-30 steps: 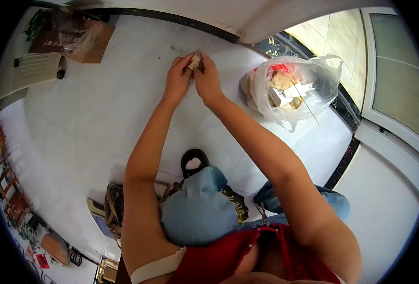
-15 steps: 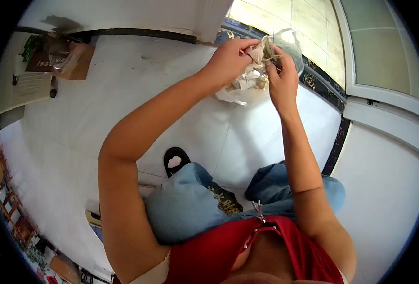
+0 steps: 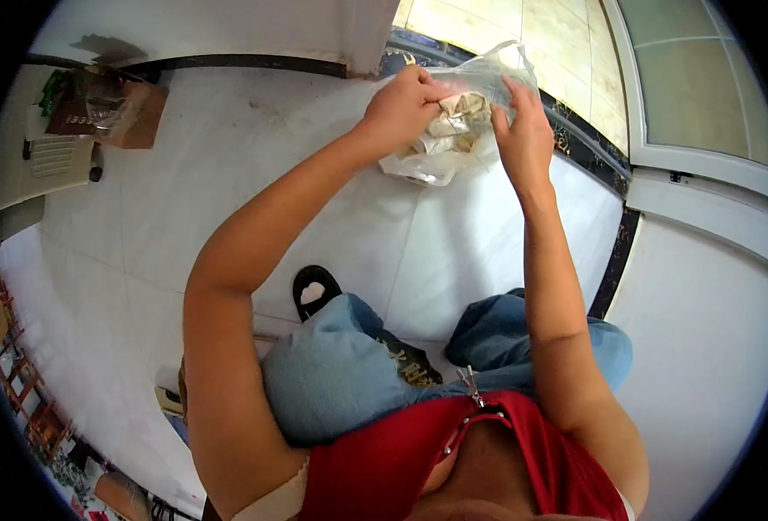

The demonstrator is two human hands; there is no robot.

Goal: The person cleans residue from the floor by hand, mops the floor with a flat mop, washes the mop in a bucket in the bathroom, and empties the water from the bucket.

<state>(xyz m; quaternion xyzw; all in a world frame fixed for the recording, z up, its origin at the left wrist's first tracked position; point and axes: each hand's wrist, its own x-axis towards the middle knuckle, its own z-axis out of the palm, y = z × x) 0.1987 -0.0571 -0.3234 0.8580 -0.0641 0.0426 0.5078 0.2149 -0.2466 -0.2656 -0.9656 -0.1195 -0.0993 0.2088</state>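
A clear plastic bag (image 3: 436, 169) sits on the floor by the door sill, its mouth spread and its far rim standing up. Pale, crumpled, papery pieces lie in it, with a pale bundle (image 3: 466, 108) on top. My left hand (image 3: 399, 110) is closed in a pinch at the bag's left side, its fingertips close to the bundle. They seem to grip the bag's film, though the contact is partly hidden. At the right side of the bag, my right hand (image 3: 525, 139) has thumb and fingers apart and holds nothing.
A brown cardboard box (image 3: 141, 117) stands at the upper left beside a beige appliance-like case (image 3: 59, 161). A dark-edged sill (image 3: 588, 156) and a white-framed glass door (image 3: 696, 87) are on the right. My knees and a black shoe (image 3: 316, 293) are below the hands.
The bundle that was between both hands now lies in the bag's mouth. My right hand has drawn away to the right and opened; my left hand has shifted slightly left.
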